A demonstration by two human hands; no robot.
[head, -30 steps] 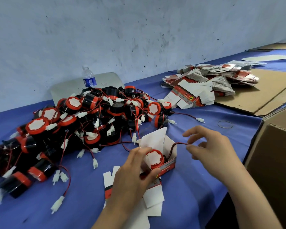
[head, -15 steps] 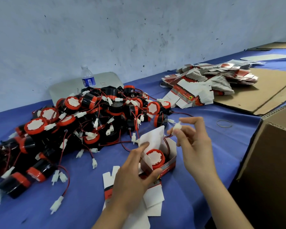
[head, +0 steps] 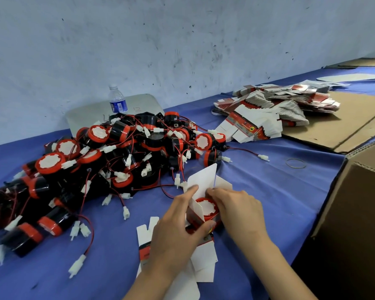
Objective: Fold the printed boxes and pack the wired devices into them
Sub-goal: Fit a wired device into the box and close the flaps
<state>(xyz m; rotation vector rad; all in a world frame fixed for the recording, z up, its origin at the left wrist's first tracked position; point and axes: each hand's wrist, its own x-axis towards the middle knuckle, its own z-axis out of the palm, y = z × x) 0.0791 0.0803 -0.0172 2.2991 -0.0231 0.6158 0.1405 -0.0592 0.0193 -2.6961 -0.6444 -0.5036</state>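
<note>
Your left hand (head: 178,237) grips the small printed box (head: 196,215) from its near side, thumb curled round the red front wall and the forefinger stretched up along the tall white flap (head: 204,178) that stands open behind the box. Your right hand (head: 236,208) is curled over the box from the right, fingertips pressing down at the rim of the wired device (head: 207,207), whose red cap with its white centre sits inside the box mouth; whether those fingers pinch the wire or only push on it cannot be told, since the wire is hidden under them. The box rests on the blue bench (head: 268,191), on top of a few flat box blanks (head: 204,265) that fan out toward you beneath your left wrist. To the left of the box and behind it lies the heap of loose devices (head: 100,161), black bodies with red caps, red wires and white plugs tangled together. Behind that heap a water bottle (head: 117,100) stands upright by the wall. Far right of the box and further back is the pile of unfolded printed boxes (head: 275,109), partly on a sheet of brown cardboard (head: 351,118). A rubber band (head: 295,163) lies on the bench to the box's right, and beyond it rises the corner of a large brown carton (head: 359,213).
</note>
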